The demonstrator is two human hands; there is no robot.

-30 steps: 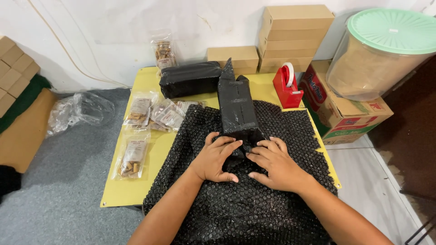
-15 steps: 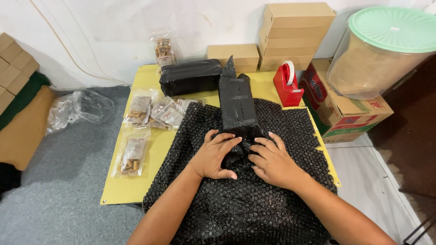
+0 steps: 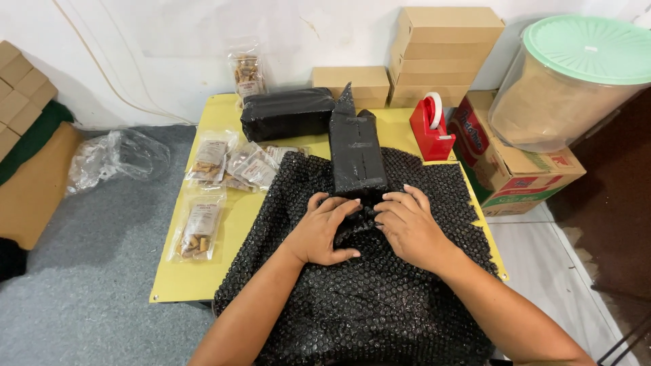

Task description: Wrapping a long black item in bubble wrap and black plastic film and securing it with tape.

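Head view: only view; all places told from the black wrapped package (image 3: pixel 357 154).
Black wrapped package: lying lengthwise on the black bubble wrap sheet (image 3: pixel 380 298), near end at the fingertips, far end peaked toward the wall; set mid-sheet, likely so wrap can fold round it.
Left hand (image 3: pixel 324 230): at the package's near end, left of centre; palm down, fingers curled, pressing bunched bubble wrap against that end; grip half closed on wrap, not round the package.
Right hand (image 3: pixel 409 227): mirrored at the near end, right of centre; fingers bent onto the same fold, holding it flat; grip partly closed on wrap.
Second black package (image 3: pixel 287 114): beyond and left, lying crosswise.
Snack pouches (image 3: pixel 230 166): left, scattered on the yellow surface (image 3: pixel 230 112).
Red tape dispenser (image 3: pixel 431 127): right, close by.
Cardboard boxes (image 3: pixel 444 51): beyond, stacked against the wall.
Lidded plastic tub (image 3: pixel 569 85): far right, atop a printed carton (image 3: pixel 522 169).
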